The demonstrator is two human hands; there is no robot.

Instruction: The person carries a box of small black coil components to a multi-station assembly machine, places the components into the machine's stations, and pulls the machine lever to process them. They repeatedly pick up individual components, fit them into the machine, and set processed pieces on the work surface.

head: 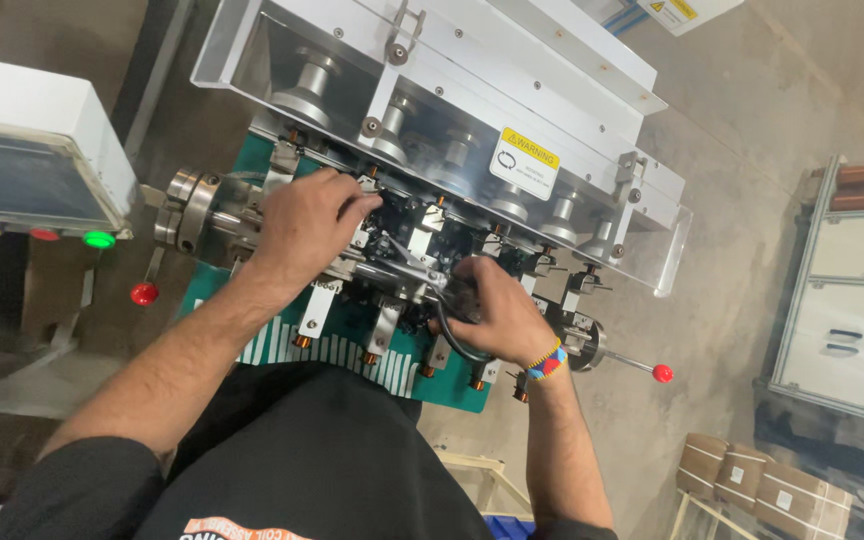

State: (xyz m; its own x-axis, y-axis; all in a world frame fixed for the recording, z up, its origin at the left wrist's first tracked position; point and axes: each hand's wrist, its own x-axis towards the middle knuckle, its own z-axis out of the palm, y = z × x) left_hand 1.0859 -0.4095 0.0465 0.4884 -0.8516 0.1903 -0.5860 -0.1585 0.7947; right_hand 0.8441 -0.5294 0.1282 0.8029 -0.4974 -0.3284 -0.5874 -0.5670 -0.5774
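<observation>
Scissors [422, 272] with black loop handles sit in our right hand [497, 312], closed on them, blades angled into the winding fixture [392, 270] mid-bench; our left hand [302, 222] presses curled fingers on the spindle row, steadying it; beyond, the raised clear guard [432, 90] overhangs the access.

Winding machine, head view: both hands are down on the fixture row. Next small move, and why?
Probably close the cutters in the right hand on the spot at their tips. The left hand already presses on the black fixtures under the raised clear guard, apparently steadying them. Whether a wire sits between the blades is too small to tell.
</observation>
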